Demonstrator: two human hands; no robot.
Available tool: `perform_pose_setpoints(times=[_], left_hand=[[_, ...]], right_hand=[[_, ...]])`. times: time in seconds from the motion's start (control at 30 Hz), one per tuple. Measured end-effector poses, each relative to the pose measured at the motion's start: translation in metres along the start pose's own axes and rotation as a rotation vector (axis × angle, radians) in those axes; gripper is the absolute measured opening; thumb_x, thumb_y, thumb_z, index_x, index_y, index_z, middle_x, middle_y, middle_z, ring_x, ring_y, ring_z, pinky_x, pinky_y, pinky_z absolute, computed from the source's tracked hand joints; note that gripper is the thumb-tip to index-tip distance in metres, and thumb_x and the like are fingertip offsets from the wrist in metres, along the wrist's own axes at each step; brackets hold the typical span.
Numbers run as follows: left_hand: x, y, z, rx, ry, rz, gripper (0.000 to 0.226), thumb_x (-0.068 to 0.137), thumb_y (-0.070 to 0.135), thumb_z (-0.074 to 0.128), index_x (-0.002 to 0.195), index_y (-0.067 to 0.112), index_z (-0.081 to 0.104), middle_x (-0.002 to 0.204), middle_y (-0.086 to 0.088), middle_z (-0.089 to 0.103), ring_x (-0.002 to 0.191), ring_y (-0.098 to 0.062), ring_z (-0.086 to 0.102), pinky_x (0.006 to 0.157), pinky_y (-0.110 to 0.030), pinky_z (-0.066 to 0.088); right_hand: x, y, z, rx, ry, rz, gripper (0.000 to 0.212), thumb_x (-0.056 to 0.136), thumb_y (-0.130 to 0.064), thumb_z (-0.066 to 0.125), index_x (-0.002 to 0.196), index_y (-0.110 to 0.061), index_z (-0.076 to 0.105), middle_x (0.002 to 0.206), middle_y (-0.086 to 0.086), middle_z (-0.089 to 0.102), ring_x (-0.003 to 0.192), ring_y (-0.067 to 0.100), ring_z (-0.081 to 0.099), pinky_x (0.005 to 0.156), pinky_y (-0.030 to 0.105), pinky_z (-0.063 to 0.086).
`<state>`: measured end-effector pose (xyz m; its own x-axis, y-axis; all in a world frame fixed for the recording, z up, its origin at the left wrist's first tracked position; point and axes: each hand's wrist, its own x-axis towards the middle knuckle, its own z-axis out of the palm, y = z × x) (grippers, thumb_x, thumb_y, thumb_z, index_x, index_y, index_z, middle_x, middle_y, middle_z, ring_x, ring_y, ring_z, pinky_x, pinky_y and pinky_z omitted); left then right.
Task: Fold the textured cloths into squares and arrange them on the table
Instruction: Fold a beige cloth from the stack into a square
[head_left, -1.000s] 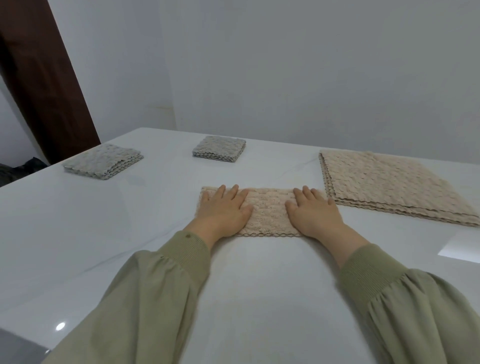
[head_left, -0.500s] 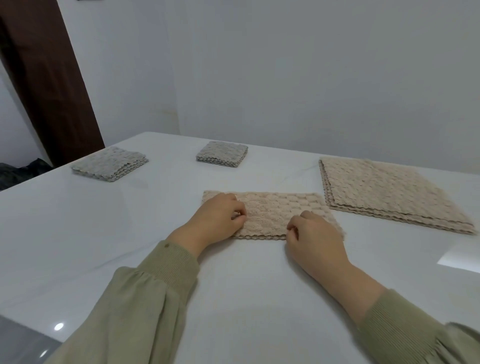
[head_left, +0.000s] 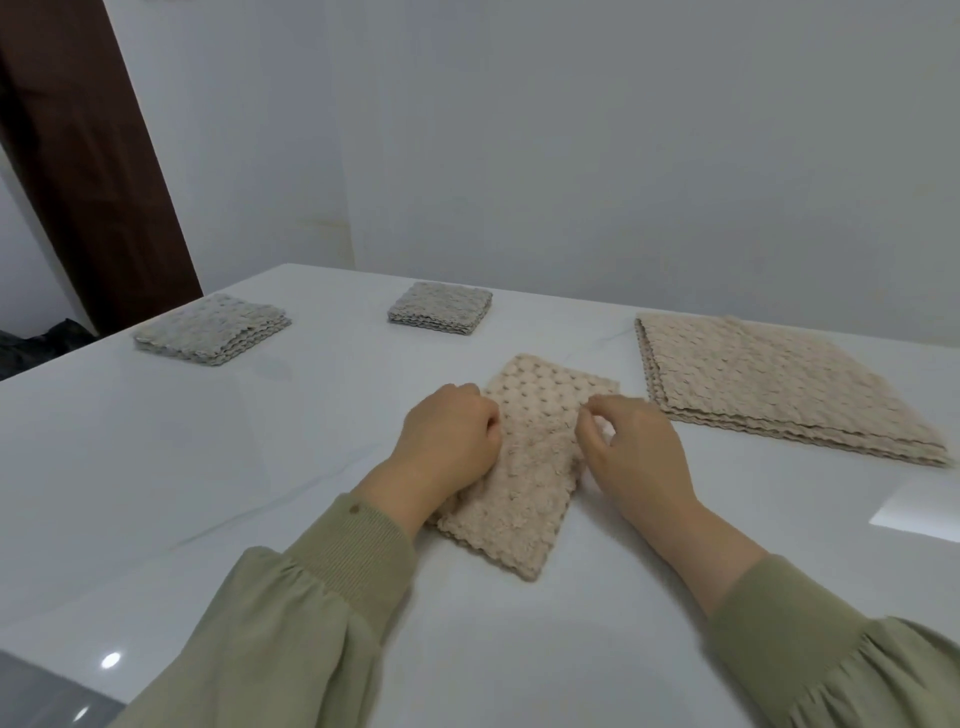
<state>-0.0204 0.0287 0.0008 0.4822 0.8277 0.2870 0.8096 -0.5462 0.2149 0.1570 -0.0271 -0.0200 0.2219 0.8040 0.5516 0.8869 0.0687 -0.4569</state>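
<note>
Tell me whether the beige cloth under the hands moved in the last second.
Yes. The beige cloth has turned: its long side lay pointing at the beige pile, and now runs front to back alongside it.

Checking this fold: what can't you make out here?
Head view only.
Cloth left edge: under the left hand.
Right hand fingertips: blurred, so its pinch is unclear.
Beige stack layer count: too small.
Dark thing at the left: cut off by the frame edge.

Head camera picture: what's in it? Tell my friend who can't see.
The left hand and right hand grip a beige cloth strip on a white table. A flat beige stack lies to its right; two grey folded piles sit farther back.
</note>
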Motion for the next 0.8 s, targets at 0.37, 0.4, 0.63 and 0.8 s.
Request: perform_pose_setpoints(times=[0.37, 0.4, 0.63, 0.8], left_hand=[[-0.005, 0.017, -0.001, -0.114, 0.061, -0.078, 0.027, 0.093, 0.025, 0.041, 0.097, 0.02, 0.067, 0.096, 0.003, 0.068, 0.09, -0.02, 0.06, 0.073, -0.032, 0.049], [-0.006, 0.016, 0.001, -0.078, 0.068, -0.029, 0.03, 0.095, 0.026, 0.039, 0.108, 0.02, 0.064, 0.109, 0.004, 0.064, 0.102, -0.019, 0.056, 0.081, -0.034, 0.047], [-0.008, 0.0, 0.027, 0.108, -0.437, -0.02, 0.061, 0.1, 0.045, 0.014, 0.151, 0.017, -0.005, 0.159, 0.002, -0.012, 0.146, -0.017, -0.011, 0.118, -0.046, 0.002], [-0.01, -0.007, 0.024, 0.081, -0.44, -0.011, 0.063, 0.099, 0.049, 0.015, 0.151, 0.02, -0.006, 0.158, 0.005, -0.013, 0.145, -0.015, -0.012, 0.119, -0.042, -0.001]], right_hand=[[0.001, -0.004, -0.006, -0.181, -0.178, 0.008, 0.027, 0.086, -0.017, 0.05, 0.105, -0.016, 0.068, 0.106, 0.001, 0.07, 0.102, 0.025, 0.061, 0.089, 0.032, 0.045], [0.0, -0.008, -0.007, -0.125, -0.13, 0.0, 0.03, 0.086, -0.013, 0.05, 0.111, -0.014, 0.066, 0.113, 0.002, 0.068, 0.107, 0.025, 0.059, 0.094, 0.032, 0.042], [-0.02, -0.016, 0.01, -0.254, -0.571, -0.039, 0.054, 0.099, -0.039, 0.019, 0.148, -0.018, 0.022, 0.158, -0.003, 0.015, 0.145, 0.012, 0.009, 0.117, 0.044, 0.009], [-0.017, -0.007, 0.006, -0.313, -0.634, -0.01, 0.059, 0.099, -0.046, 0.019, 0.151, -0.022, 0.008, 0.159, -0.008, -0.001, 0.145, 0.009, -0.002, 0.118, 0.047, 0.001]])
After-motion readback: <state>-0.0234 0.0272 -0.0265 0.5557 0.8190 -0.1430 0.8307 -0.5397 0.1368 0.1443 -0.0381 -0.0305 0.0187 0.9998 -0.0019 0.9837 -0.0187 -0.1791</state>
